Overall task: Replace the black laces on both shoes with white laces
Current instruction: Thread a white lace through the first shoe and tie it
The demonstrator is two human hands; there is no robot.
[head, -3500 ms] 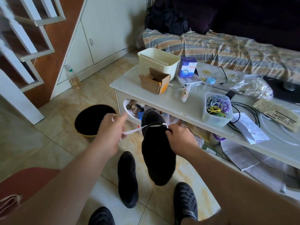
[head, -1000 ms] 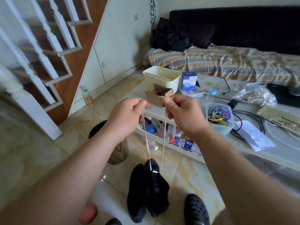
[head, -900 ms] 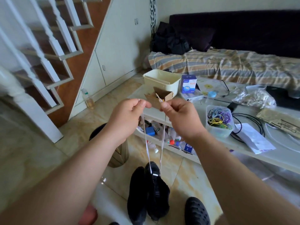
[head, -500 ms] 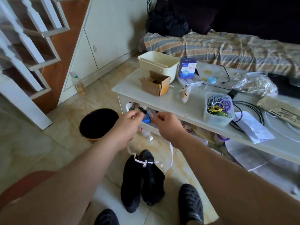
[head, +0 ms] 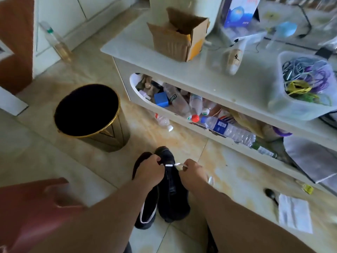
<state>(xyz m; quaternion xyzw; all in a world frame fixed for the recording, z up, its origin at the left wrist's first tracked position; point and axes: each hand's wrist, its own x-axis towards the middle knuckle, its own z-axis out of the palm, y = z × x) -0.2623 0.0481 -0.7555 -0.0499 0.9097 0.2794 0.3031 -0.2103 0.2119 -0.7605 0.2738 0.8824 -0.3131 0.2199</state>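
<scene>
**Threading a white lace, low over the floor**

Pinching the white lace (head: pixel 172 164) from either side, the left hand (head: pixel 149 172) and right hand (head: pixel 193 173) work over two black shoes (head: pixel 171 194) on the tiled floor (head: pixel 182 139). Writing on the blue box (head: pixel 238 10) is blurred, unreadable.

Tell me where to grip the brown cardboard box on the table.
Pinch the cardboard box by its raised back flap from above: it stands upright with its top open, flaps sticking up, and the white tub crowds it behind, so a grip from the side looks awkward.
</scene>
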